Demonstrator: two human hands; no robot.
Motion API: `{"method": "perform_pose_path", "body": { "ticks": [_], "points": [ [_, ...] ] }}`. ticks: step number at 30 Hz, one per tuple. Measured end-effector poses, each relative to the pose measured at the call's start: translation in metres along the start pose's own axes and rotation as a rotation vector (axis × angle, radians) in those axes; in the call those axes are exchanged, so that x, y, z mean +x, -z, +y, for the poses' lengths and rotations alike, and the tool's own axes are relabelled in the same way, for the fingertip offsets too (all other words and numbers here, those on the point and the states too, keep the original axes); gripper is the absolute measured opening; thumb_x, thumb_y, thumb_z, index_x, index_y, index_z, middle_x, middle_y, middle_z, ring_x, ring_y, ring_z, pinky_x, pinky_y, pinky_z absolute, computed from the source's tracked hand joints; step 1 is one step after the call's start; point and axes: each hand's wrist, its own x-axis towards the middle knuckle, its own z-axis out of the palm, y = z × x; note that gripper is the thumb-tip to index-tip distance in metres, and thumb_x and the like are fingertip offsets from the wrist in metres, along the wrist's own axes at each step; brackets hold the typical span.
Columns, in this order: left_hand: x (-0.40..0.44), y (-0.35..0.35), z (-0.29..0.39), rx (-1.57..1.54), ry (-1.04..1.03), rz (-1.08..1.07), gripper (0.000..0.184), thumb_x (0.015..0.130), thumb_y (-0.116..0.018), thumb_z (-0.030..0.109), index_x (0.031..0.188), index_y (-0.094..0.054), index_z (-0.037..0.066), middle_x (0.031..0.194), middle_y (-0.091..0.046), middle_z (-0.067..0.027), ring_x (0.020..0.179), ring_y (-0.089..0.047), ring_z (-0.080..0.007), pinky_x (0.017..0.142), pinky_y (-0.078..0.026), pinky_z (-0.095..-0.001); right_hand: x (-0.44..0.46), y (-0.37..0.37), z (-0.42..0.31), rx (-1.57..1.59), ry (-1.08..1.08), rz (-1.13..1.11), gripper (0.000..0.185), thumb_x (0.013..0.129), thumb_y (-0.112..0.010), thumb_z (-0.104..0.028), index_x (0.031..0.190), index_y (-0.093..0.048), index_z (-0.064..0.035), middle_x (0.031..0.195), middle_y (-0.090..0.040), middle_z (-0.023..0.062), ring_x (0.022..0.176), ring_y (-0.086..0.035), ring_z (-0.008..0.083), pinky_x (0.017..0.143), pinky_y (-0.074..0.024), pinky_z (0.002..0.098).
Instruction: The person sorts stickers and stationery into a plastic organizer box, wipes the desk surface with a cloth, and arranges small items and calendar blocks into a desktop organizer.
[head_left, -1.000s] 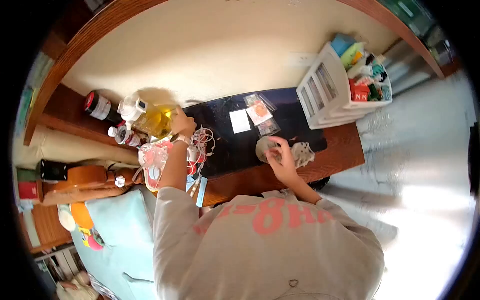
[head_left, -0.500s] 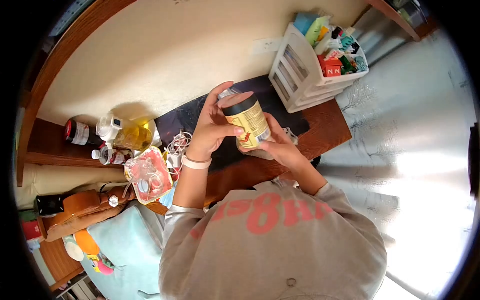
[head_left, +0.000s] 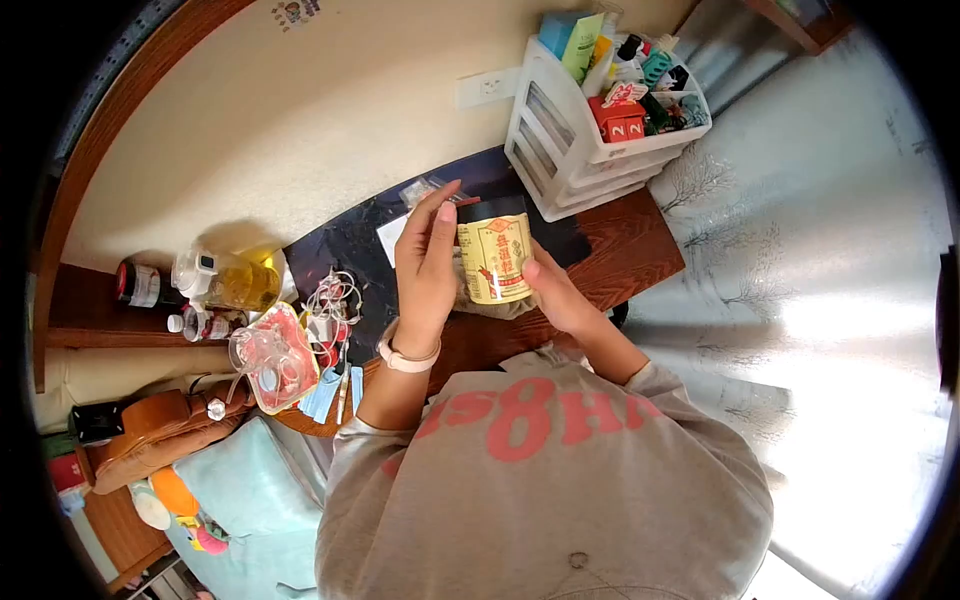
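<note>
A jar [head_left: 493,262] with a cream-yellow label, red and black print and a dark lid is held over the desk's near edge, its label facing me. My left hand [head_left: 428,258] lies along the jar's left side, with its fingertips up near the lid. My right hand [head_left: 559,293] grips the lower right side, the thumb on the label and the other fingers hidden behind it. A crumpled pale item [head_left: 520,309], partly covered by the jar, lies under it on the desk.
A white drawer unit [head_left: 570,170] packed with tubes and boxes stands at back right. To the left are a jug of yellow liquid [head_left: 245,282], tangled white cables [head_left: 335,300] and a pink tray [head_left: 290,340]. A grey curtain [head_left: 780,330] hangs at right.
The jar has turned so that the front of its label faces me and it stands more upright. My left thumb has moved off the label, up towards the lid.
</note>
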Motion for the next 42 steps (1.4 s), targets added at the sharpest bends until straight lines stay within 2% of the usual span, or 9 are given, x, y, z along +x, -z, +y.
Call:
{"method": "perform_pose_path", "body": {
  "ticks": [7,13,20,23,28,31,34,37,42],
  "points": [
    [-0.005,0.005,-0.011,-0.071,0.111,0.007,0.028,0.089,-0.048,0.014,0.113,-0.050,-0.001,0.107,-0.055,-0.0077,0.098,-0.049,-0.0104,0.087,-0.037,-0.0231,0.006,0.016,0.006,0.062,-0.046,-0.020,0.060,0.088,-0.045,-0.033,0.132,-0.023,0.0019,0.124,-0.042,0.0124,0.114,-0.041,0.0175,0.096,-0.0325,0.0304],
    [-0.025,0.021,-0.020,-0.045,0.204,0.001,0.039,0.075,-0.066,0.005,0.110,-0.049,0.000,0.094,-0.057,-0.0039,0.088,-0.053,-0.0112,0.079,-0.042,-0.0246,0.013,0.028,0.021,0.021,-0.246,0.003,0.075,0.068,-0.073,-0.013,0.128,-0.029,-0.0058,0.115,-0.049,0.0070,0.108,-0.047,0.0183,0.091,-0.0390,0.0359],
    [-0.037,0.047,-0.011,-0.065,0.133,-0.082,0.045,0.076,-0.064,0.009,0.116,-0.045,0.003,0.104,-0.058,-0.0104,0.101,-0.051,-0.0166,0.090,-0.036,-0.0294,0.021,0.039,0.000,0.081,-0.047,-0.009,0.071,0.069,-0.069,-0.008,0.128,-0.030,-0.0055,0.117,-0.048,0.0081,0.109,-0.046,0.0185,0.092,-0.0378,0.0342],
    [-0.037,0.025,0.059,-0.214,-0.070,-0.320,0.069,0.076,-0.054,0.051,0.122,-0.036,0.003,0.115,-0.051,-0.0238,0.111,-0.046,-0.0278,0.099,-0.025,-0.0380,0.026,0.048,-0.018,0.100,0.017,0.018,0.065,0.070,-0.068,-0.009,0.124,-0.034,-0.0037,0.116,-0.050,0.0093,0.108,-0.048,0.0189,0.091,-0.0383,0.0334],
    [-0.053,0.004,0.141,-0.547,-0.385,-0.917,0.069,0.079,-0.048,0.052,0.129,-0.027,0.010,0.121,-0.042,-0.0320,0.123,-0.027,-0.0420,0.102,-0.011,-0.0520,0.018,0.060,-0.021,0.111,0.146,0.083,0.061,0.070,-0.067,-0.008,0.123,-0.036,-0.0020,0.116,-0.050,0.0105,0.108,-0.048,0.0200,0.093,-0.0366,0.0338],
    [-0.070,-0.020,0.181,-0.623,-0.589,-0.951,0.071,0.081,-0.048,0.049,0.137,-0.021,0.013,0.120,-0.041,-0.0336,0.122,-0.026,-0.0450,0.101,-0.011,-0.0531,0.010,0.056,-0.023,0.117,0.160,0.134,0.061,0.070,-0.066,-0.007,0.123,-0.036,-0.0017,0.116,-0.050,0.0111,0.108,-0.049,0.0208,0.093,-0.0369,0.0340],
    [-0.075,-0.036,0.203,-0.828,-0.532,-0.825,0.059,0.077,-0.063,0.037,0.115,-0.042,-0.003,0.100,-0.056,-0.0299,0.099,-0.052,-0.0422,0.089,-0.035,-0.0495,0.004,0.058,-0.018,0.100,0.152,0.112,0.061,0.069,-0.064,-0.005,0.123,-0.036,-0.0012,0.116,-0.051,0.0117,0.108,-0.049,0.0226,0.094,-0.0358,0.0354],
    [-0.057,-0.026,0.208,-0.789,-0.656,-1.276,0.080,0.079,-0.054,0.050,0.123,-0.019,-0.007,0.094,-0.049,-0.0427,0.100,-0.047,-0.0533,0.091,-0.029,-0.0582,-0.002,0.062,-0.017,0.061,0.167,0.107,0.059,0.070,-0.062,-0.005,0.122,-0.037,-0.0004,0.115,-0.051,0.0117,0.109,-0.049,0.0234,0.094,-0.0358,0.0361],
    [-0.052,-0.035,0.231,-0.720,-0.669,-1.400,0.078,0.080,-0.053,0.050,0.123,-0.019,-0.005,0.094,-0.049,-0.0426,0.103,-0.044,-0.0547,0.094,-0.026,-0.0580,0.001,0.070,-0.016,0.118,0.169,0.079,0.052,0.072,-0.060,-0.002,0.120,-0.040,-0.0009,0.113,-0.053,0.0116,0.106,-0.050,0.0221,0.092,-0.0382,0.0350]
  ]
}}
